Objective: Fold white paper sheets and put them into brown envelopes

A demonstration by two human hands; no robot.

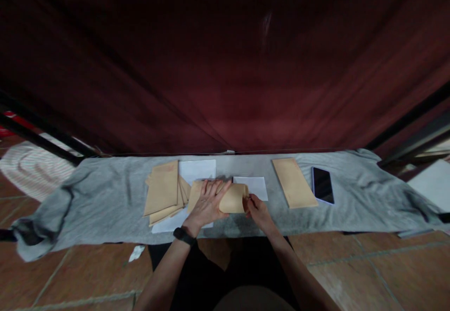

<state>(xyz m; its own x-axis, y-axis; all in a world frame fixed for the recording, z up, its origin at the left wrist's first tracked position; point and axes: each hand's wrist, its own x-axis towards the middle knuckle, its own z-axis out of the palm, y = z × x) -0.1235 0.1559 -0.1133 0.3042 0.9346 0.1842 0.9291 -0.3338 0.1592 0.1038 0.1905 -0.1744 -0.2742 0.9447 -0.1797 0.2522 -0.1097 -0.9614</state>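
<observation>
A brown paper envelope (234, 199) lies sideways in front of me, its right end bulging and curled up. My left hand (209, 202) rests on its left part with fingers spread, pressing it down. At the curled right end, my right hand (258, 211) has its fingers closed on the envelope's edge; the fingertips are partly hidden. Just behind the right hand is a folded white paper (253, 185). To the left sits a fanned pile of brown envelopes (162, 187), overlapping white sheets (197, 170).
A single brown envelope (294, 183) lies to the right, beside a dark-screened phone (322, 185). Grey cloth (112, 198) covers the narrow bench. Behind it hangs a dark red curtain (225, 91). On the tiled floor is a crumpled white scrap (136, 253).
</observation>
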